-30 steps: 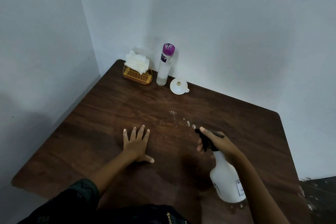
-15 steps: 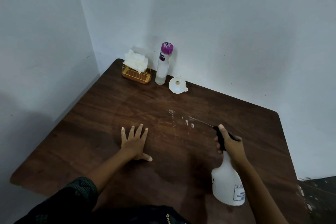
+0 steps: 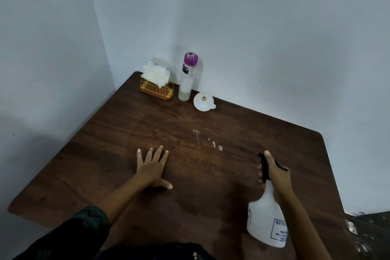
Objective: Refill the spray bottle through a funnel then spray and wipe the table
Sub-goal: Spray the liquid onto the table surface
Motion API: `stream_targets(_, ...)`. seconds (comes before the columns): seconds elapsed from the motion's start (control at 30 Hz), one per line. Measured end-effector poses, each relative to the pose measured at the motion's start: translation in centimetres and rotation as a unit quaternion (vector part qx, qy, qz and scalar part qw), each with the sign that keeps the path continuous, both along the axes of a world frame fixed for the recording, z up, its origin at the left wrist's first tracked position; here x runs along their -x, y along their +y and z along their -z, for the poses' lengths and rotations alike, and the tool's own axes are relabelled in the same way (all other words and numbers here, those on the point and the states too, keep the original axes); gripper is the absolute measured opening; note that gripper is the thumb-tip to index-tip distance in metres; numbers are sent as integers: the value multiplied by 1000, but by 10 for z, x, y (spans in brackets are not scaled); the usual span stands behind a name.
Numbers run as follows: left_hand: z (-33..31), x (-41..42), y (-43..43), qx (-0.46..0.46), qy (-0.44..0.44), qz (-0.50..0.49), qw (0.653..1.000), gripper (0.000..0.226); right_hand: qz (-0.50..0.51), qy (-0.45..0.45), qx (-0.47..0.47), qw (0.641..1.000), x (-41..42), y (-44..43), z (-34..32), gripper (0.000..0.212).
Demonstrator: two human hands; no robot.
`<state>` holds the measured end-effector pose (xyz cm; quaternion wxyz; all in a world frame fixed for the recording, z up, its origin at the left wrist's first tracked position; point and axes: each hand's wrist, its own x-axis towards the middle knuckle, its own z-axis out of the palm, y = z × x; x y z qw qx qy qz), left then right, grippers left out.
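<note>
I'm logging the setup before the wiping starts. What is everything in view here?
table: one, dark brown wood, set into the wall corner
wire holder: one, gold, far corner of the table
tissues: a bunch, white, standing in the wire holder
tall bottle: one, clear with purple cap, upright beside the holder
funnel: one, white, on the table beside the tall bottle
wet spots: several, pale, mid-table
spray bottle: one, white with black head, near right
sleeve: one, dark, left arm
left hand: flat on the table
right hand: grips the spray bottle's head
</note>
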<state>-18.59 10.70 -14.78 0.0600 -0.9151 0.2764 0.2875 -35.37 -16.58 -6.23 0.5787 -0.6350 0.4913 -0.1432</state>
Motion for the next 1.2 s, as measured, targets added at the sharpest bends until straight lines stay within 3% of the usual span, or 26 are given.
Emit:
stream_targets(0.27,-1,1,-1,-2,-5,-2,1000,121,-105,-117,-37,987,12,-31,-8,11)
stream_targets(0.43,-2,2,-4,-12,-20,-4,1000,121,-58,-187,-28,980,-7,-74,-25,19)
stream_targets(0.63,-2,0,-7,-26,-18,-3,999,123,54,-241,-101,964,-64,-133,-22,21)
stream_targets(0.93,-3,-4,-18,-85,-75,41,993,122,1,-267,-171,949,-157,-173,-14,36)
stream_targets(1.2,-2,-10,-28,-122,-97,66,986,127,-46,-248,-162,954,-193,-173,0,30)
